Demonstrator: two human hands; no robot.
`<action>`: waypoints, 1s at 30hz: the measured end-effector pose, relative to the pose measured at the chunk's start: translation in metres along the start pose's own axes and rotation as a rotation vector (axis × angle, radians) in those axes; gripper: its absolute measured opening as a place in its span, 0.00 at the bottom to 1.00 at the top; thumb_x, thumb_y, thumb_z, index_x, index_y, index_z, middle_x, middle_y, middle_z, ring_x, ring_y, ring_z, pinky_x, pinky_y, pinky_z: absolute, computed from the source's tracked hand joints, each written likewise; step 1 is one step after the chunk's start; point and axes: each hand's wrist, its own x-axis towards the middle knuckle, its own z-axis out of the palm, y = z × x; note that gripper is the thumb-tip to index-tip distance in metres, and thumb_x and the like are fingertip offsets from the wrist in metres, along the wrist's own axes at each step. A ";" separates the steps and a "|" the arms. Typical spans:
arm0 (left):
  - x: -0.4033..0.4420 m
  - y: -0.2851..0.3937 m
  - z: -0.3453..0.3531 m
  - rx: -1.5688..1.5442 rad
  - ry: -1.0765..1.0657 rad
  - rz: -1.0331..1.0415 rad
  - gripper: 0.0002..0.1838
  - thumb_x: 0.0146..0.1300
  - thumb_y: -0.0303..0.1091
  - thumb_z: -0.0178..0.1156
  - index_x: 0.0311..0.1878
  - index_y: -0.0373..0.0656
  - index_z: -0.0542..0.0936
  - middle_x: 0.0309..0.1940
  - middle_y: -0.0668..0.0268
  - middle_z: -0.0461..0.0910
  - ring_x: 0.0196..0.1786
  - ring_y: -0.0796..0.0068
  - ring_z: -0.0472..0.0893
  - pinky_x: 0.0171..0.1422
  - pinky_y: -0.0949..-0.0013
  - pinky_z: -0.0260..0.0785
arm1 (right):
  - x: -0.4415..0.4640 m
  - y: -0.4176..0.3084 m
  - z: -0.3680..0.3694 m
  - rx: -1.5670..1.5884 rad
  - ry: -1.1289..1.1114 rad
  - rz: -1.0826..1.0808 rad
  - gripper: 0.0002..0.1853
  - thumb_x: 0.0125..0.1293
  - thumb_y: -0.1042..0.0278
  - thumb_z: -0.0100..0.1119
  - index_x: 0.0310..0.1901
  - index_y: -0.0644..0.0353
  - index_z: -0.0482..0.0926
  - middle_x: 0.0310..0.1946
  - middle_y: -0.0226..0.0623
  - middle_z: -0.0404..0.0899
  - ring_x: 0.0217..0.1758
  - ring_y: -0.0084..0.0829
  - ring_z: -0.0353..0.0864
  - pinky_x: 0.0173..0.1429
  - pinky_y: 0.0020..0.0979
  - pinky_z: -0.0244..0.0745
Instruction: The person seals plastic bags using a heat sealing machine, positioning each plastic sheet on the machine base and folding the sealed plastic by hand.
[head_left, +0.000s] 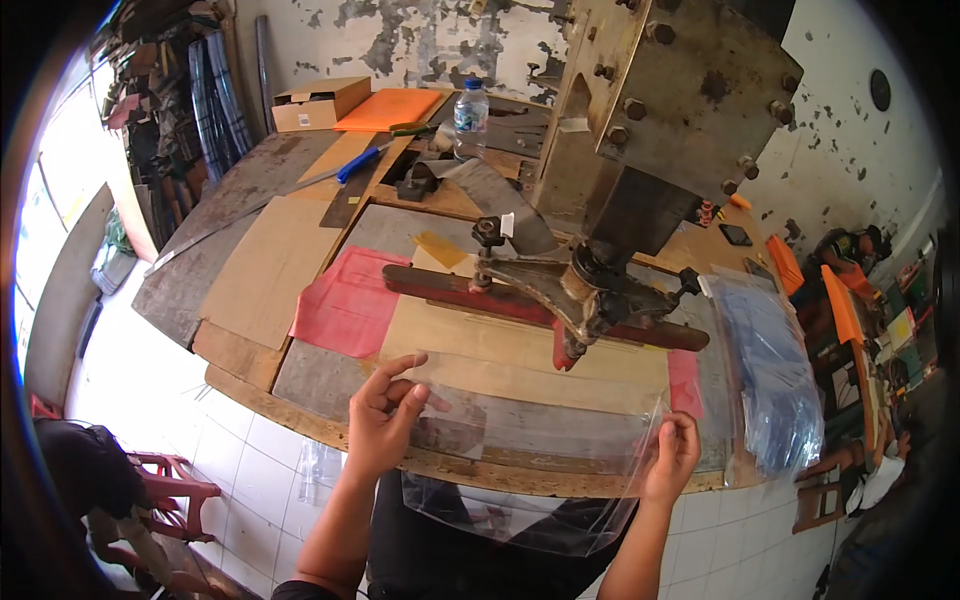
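Observation:
A clear plastic sheet (560,440) stretches between my two hands, its lower part sagging over the table's front edge. My left hand (384,415) pinches its left side between thumb and fingers. The right edge is gripped by my right hand (671,458). Just beyond the sheet, a machine's long press bar (450,288) sits over a tan sheet (430,330) on the work surface. Pink material (345,305) lies to the left of that sheet, and a smaller pink piece (685,382) shows at its right.
The machine's heavy metal column (690,90) rises behind the bar. Right of it lies a stack of clear plastic pieces (765,370). Cardboard (270,270), a blue-handled knife (360,165), a water bottle (470,118) and an open box (320,103) are at left and back. Other people sit at both sides.

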 end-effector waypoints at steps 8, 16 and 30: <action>0.000 0.004 0.002 0.040 0.019 -0.039 0.18 0.80 0.29 0.62 0.68 0.34 0.78 0.36 0.63 0.93 0.32 0.92 0.74 0.40 0.82 0.66 | -0.003 -0.022 0.015 0.029 0.006 -0.084 0.13 0.76 0.63 0.69 0.46 0.65 0.80 0.42 0.26 0.73 0.35 0.14 0.66 0.40 0.19 0.61; 0.004 -0.003 0.005 -0.006 0.056 -0.047 0.18 0.80 0.27 0.62 0.68 0.34 0.77 0.34 0.65 0.91 0.28 0.92 0.72 0.34 0.81 0.62 | -0.003 -0.019 0.013 -0.027 -0.019 -0.176 0.15 0.75 0.58 0.70 0.46 0.63 0.80 0.39 0.24 0.71 0.37 0.16 0.64 0.45 0.22 0.58; 0.005 -0.007 0.003 0.015 0.061 -0.080 0.19 0.81 0.28 0.59 0.70 0.33 0.76 0.37 0.63 0.91 0.33 0.86 0.83 0.37 0.81 0.71 | -0.006 -0.024 0.013 0.047 -0.055 -0.121 0.15 0.74 0.61 0.72 0.50 0.64 0.81 0.47 0.29 0.76 0.40 0.16 0.71 0.47 0.20 0.66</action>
